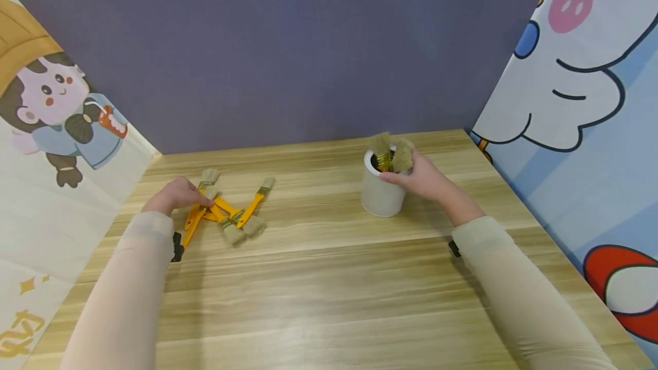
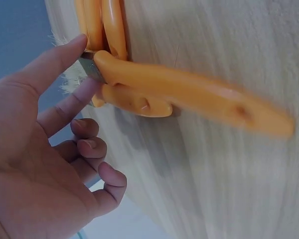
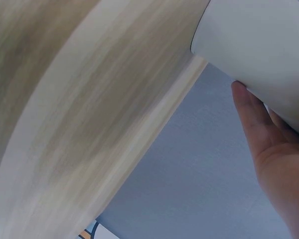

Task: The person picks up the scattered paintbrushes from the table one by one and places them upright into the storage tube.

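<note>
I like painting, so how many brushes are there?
6 that I can count: two standing bristles-up in the white cup under the right hand, and about four in the pile of brushes by the left hand. Overlaps may hide more.

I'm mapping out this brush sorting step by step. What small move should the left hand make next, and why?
Probably close the left hand round one orange-handled brush and lift it. Its fingertips only touch the brush pile, gripping nothing, while the right hand steadies the white cup that already holds brushes.
</note>
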Tool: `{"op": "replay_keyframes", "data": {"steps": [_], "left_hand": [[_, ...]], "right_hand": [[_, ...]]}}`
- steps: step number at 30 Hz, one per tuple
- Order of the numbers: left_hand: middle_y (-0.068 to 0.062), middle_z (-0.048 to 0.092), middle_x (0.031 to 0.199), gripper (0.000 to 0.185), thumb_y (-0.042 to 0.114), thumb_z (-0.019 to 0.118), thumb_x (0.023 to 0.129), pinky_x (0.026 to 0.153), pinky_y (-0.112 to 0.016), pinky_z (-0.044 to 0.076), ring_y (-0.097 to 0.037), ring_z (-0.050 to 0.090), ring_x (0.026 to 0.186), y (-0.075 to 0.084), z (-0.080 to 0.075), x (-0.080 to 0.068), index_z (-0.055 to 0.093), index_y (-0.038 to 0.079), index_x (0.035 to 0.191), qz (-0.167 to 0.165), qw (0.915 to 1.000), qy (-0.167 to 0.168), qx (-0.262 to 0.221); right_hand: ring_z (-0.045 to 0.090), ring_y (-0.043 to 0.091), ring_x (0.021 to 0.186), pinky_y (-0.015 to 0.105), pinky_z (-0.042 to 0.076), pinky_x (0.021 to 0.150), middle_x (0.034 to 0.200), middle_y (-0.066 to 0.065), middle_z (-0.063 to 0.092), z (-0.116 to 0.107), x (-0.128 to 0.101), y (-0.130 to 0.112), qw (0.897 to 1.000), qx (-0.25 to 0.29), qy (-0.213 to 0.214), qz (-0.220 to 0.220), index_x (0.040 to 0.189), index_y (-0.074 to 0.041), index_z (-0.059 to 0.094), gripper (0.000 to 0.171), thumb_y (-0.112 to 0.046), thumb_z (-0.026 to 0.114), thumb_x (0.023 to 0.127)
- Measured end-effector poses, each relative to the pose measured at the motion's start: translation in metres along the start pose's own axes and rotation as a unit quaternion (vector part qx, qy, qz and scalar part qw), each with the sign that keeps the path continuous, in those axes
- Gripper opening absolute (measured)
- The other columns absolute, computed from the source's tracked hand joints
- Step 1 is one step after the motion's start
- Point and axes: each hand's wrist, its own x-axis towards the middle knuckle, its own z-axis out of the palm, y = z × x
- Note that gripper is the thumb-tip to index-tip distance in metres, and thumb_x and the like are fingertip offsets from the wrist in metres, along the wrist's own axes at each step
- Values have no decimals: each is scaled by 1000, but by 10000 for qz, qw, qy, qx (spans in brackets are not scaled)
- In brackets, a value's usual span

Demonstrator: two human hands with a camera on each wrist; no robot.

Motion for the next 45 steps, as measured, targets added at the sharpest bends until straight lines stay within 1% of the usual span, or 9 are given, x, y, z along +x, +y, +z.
{"op": "replay_keyframes", "data": {"steps": [9,16,22,28,32,37,40,43,45], "left_hand": [[-37,57,144,64,50,76,95,103,-63,51,-54,57,127,-11,8,1,70,-7,126,148,9990,336,-256],[-35,52,152,61,50,75,97,109,-67,46,-55,49,138,-12,-1,-2,70,-3,128,193,9966,387,-707],[-35,42,161,61,44,72,101,119,-73,33,-59,34,150,-3,-20,-8,64,-4,138,359,9934,113,-1079],[-35,37,164,67,45,72,101,121,-74,29,-58,29,153,19,-52,-13,61,-5,144,525,9928,234,-1046],[-32,33,169,63,48,73,100,122,-74,27,-56,26,156,43,-77,-19,66,-1,140,625,9894,540,-1195],[-11,58,150,52,55,76,95,114,-64,38,-36,47,140,95,-92,-28,75,9,120,990,9730,1411,-1532],[4,66,102,55,59,79,91,97,-49,42,-21,53,102,133,-88,-34,75,13,121,1365,9531,1935,-1887],[10,46,67,52,54,84,89,88,-40,40,-16,40,71,177,-74,-39,75,15,123,1854,9257,2207,-2450],[10,35,61,47,48,86,89,84,-36,40,-14,30,62,208,-62,-42,76,15,121,2204,9064,2247,-2818]], "right_hand": [[34,46,158,66,28,128,170,23,36,0,1,-1,10000,-38,-20,69,171,-17,21,105,-61,76,93],[32,46,159,67,28,127,172,22,33,-1,0,-1,9999,-57,-77,111,172,-19,19,106,-63,75,93],[34,46,158,66,28,127,171,21,35,-1,1,0,10000,4,-11,-35,171,-19,21,104,-60,77,93],[34,46,158,66,28,127,170,22,36,-1,1,0,10000,23,25,-85,170,-14,24,103,-57,78,93],[31,46,159,66,27,128,172,22,34,-2,0,0,10000,12,-25,46,171,-15,20,106,-59,77,93],[31,45,160,66,27,128,172,21,33,-1,-1,0,9999,86,-47,80,171,-16,20,106,-59,77,93],[32,45,159,65,28,128,171,21,34,-1,-1,0,10000,63,-21,9,170,-16,22,104,-59,77,93],[35,45,158,65,28,128,170,22,37,-1,-1,1,10000,6,11,-89,170,-15,23,102,-57,77,94],[35,45,158,65,28,128,170,22,37,-1,0,1,10000,-15,12,-89,170,-15,23,102,-57,77,94]]}}
